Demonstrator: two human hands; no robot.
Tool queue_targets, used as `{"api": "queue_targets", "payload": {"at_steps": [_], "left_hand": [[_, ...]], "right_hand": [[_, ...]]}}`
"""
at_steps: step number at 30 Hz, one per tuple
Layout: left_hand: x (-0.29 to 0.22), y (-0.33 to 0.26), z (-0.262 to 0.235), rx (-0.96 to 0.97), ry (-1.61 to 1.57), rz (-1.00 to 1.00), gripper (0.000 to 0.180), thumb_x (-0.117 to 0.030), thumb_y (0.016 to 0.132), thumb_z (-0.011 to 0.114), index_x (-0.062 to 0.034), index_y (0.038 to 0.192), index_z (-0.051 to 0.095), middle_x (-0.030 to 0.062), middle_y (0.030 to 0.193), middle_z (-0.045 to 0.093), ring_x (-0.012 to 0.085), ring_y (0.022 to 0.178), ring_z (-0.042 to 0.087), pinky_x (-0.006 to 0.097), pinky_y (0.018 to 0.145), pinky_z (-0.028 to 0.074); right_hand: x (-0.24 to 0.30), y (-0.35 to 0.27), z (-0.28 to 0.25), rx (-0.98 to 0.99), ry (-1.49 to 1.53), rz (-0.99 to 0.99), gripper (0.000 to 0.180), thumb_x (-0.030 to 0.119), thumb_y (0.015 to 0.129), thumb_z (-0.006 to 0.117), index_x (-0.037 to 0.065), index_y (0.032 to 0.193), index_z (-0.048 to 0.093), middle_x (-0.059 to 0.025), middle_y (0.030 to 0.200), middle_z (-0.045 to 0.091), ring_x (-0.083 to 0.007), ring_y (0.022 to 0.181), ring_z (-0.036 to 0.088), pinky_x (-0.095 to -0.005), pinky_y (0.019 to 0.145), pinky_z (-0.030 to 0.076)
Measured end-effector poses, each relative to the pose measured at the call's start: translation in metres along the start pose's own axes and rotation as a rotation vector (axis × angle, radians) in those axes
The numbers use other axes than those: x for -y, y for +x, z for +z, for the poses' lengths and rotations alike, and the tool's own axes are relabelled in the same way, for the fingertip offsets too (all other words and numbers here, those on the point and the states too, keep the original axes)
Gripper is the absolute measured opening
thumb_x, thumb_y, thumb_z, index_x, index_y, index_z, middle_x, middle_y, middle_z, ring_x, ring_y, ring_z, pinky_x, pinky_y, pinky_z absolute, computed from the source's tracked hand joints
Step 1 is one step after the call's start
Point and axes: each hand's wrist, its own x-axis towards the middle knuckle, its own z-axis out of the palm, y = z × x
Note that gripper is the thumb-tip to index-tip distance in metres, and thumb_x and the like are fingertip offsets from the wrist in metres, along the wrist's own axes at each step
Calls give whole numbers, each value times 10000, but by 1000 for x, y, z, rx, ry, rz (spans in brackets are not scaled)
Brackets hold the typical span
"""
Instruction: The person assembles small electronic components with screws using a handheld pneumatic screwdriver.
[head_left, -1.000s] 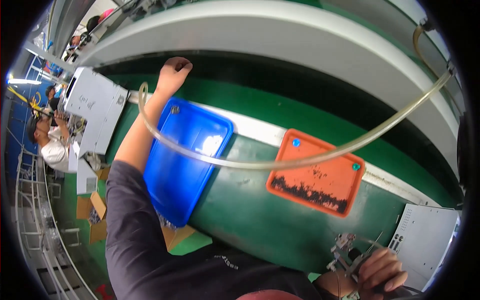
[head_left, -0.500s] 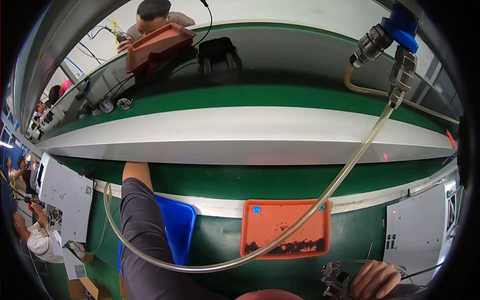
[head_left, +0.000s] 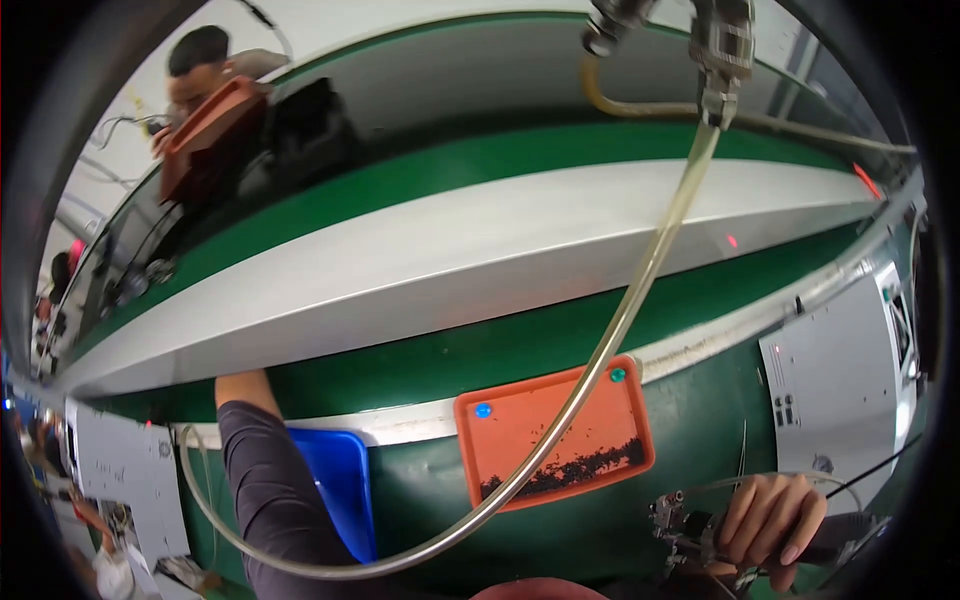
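My left arm (head_left: 262,470), in a dark sleeve, stretches forward past a blue tray (head_left: 340,480). The wrist goes in beneath the long grey metal ledge (head_left: 450,285), which hides my left hand. At the lower right my right hand (head_left: 770,520) has its fingers wrapped round a black, cylindrical power tool (head_left: 840,535) with a metal head at its left end. Thin lines run from this tool. Between my arms lies an orange tray (head_left: 540,430) with many small dark pieces heaped along its near side and a blue and a green round piece at its far corners.
A clear hose (head_left: 640,285) hangs from metal couplings (head_left: 720,60) and loops across in front of me, over the orange tray. Grey machine boxes stand at left (head_left: 125,470) and right (head_left: 835,370). Across the bench a person (head_left: 200,75) is behind another orange tray (head_left: 215,130).
The whole view has tilted and shifted, so the ledge now slopes up to the right. My left arm still reaches under it. My right hand keeps its hold on the power tool.
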Motion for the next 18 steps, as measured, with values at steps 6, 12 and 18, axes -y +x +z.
{"api": "queue_targets", "payload": {"at_steps": [6, 12, 18], "left_hand": [[-12, -18, 68, 66, -160, -90, 392, -282, 1007, 607, -32, 1308, 618, 201, 1270, 649, 378, 1228, 571, 479, 1043, 456], [13, -38, -45, 18, -45, -235, 390, -280, 1013, 598, -36, 1317, 614, 201, 1277, 644, 373, 1239, 565, 479, 1049, 452], [-16, -96, -189, -71, 77, -414, 389, -277, 1019, 589, -40, 1327, 611, 201, 1284, 640, 369, 1250, 559, 479, 1055, 447]], "right_hand": [[-1, -7, 0, -60, -1, 8, 375, 78, 882, 830, -56, 1124, 576, -161, 684, 664, -264, 543, 664, -383, 500, 552], [3, -3, 9, 15, 18, -43, 365, 100, 891, 828, -49, 1112, 580, -145, 694, 679, -243, 533, 673, -356, 492, 568], [-11, -11, 35, -197, 29, -128, 312, 131, 917, 807, -5, 1078, 577, -87, 636, 662, -185, 463, 639, -302, 419, 527]]}}
